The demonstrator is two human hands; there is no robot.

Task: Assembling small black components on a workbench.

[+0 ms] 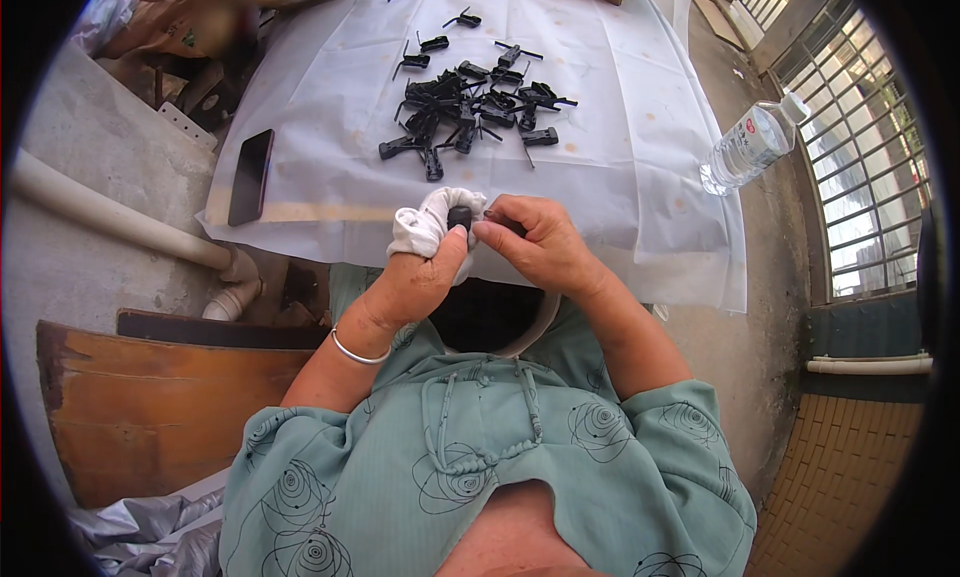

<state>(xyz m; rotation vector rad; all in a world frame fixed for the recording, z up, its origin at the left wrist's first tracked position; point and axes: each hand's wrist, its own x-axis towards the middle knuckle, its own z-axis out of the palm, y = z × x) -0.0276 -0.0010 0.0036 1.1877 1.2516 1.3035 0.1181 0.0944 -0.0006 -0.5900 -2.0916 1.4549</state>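
At the table's near edge, my left hand [425, 275] grips a small black plastic part [459, 218], with the thumb pressed on it. White cloth [424, 227], perhaps a glove, covers the fingers of that hand. Just to the right, my right hand [545, 239] has thumb and forefinger pinched together close to the part. Whatever sits between those fingertips is too small to make out. Beyond both hands lies a heap of similar black plastic parts [440, 102], several with thin arms sticking out.
A white plastic sheet [620, 177] covers the table. The phone [251, 177] lies at its left edge, a clear water bottle [748, 147] stands at the right. Below the near edge, between my knees, is a dark container with a pale rim [541, 325]. A curved brown board [170, 407] leans at left.
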